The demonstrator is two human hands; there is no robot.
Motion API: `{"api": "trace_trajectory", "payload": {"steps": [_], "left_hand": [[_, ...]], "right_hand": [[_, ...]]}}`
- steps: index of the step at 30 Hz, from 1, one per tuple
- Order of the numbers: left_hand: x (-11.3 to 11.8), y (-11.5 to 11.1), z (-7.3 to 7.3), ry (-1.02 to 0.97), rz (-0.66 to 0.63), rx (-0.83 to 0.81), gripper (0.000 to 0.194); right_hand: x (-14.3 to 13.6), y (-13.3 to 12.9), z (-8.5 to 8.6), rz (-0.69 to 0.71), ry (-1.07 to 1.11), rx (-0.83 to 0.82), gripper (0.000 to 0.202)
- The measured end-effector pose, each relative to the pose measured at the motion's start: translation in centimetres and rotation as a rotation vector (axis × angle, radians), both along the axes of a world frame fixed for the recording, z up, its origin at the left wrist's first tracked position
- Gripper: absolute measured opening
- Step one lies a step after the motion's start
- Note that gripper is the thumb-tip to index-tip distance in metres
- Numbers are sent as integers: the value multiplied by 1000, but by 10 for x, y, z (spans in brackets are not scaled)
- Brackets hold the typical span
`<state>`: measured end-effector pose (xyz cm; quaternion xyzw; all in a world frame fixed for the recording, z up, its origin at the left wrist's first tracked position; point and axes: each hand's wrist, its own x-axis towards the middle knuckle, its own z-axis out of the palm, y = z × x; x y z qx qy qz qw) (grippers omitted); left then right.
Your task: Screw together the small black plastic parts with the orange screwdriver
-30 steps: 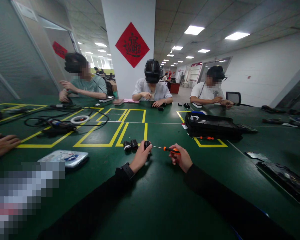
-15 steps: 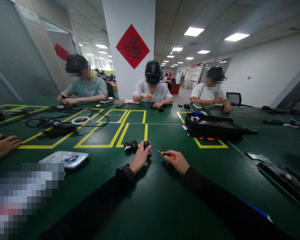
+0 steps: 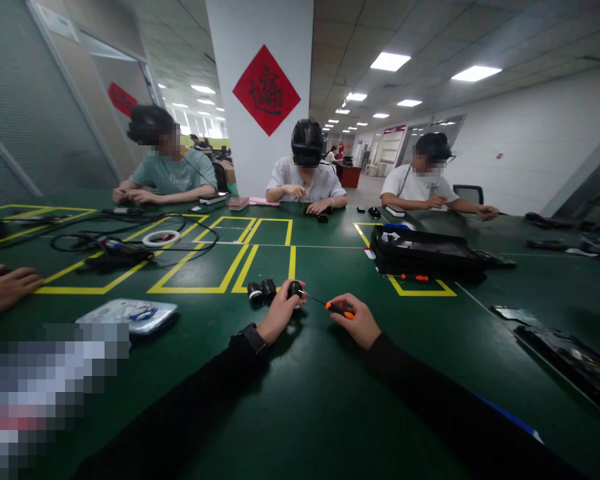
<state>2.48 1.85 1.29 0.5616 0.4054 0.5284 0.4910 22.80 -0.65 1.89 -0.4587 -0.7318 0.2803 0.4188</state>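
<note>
My left hand (image 3: pixel 281 312) is closed around a small round black part (image 3: pixel 294 289) above the green table (image 3: pixel 300 400). In my right hand (image 3: pixel 357 323) is a screwdriver (image 3: pixel 341 310) with an orange and black handle. Its thin shaft points left, and the tip is at or close to the black part; contact is too small to tell. Two similar black parts (image 3: pixel 261 292) stand just left of my left hand, one with a white band.
Black panels (image 3: pixel 425 250) are stacked at the right, an orange item (image 3: pixel 421 278) before them. Cables (image 3: pixel 125 250) and a white ring (image 3: pixel 161 239) lie left, near a patterned case (image 3: pixel 130 316). Another person's hand (image 3: pixel 7 290) rests far left. Three people sit opposite.
The black part in my left hand has turned slightly, and the screwdriver has shifted a little to the right. Opposite at the right, a person's hand has moved outward to the right.
</note>
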Motion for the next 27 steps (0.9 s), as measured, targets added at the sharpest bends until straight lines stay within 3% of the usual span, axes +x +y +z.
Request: {"api": "trace_trajectory", "payload": {"steps": [23, 27], "left_hand": [[1, -3, 2, 13, 11, 2, 34], [1, -1, 0, 88, 98, 98, 32]], "right_hand": [[0, -2, 3, 1, 17, -27, 20], [-2, -2, 2, 57, 80, -141, 23]]}}
